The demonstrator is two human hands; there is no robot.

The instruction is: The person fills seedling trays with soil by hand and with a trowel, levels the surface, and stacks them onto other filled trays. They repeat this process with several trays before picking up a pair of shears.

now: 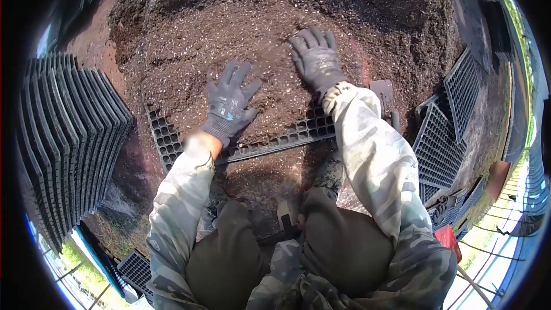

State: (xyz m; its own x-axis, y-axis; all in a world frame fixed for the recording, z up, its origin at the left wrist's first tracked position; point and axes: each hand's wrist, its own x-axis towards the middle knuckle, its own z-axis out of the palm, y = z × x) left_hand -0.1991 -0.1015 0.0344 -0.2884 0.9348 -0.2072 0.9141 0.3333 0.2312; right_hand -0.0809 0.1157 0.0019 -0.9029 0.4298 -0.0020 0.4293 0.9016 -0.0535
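A black seedling tray lies before my knees, mostly buried under dark potting soil. Its near rim and a row of cells show, along with more cells at the left corner. My left hand, in a grey work glove, rests on the soil over the tray, fingers spread. Farther forward and to the right, my right hand lies gloved and palm down on the soil, its fingers stretched out. Neither hand holds anything that I can see.
A tall stack of black trays stands at the left. More seedling trays lean together at the right. Beside my right forearm, a flat blade sits in the soil. A large mound of soil rises at the back.
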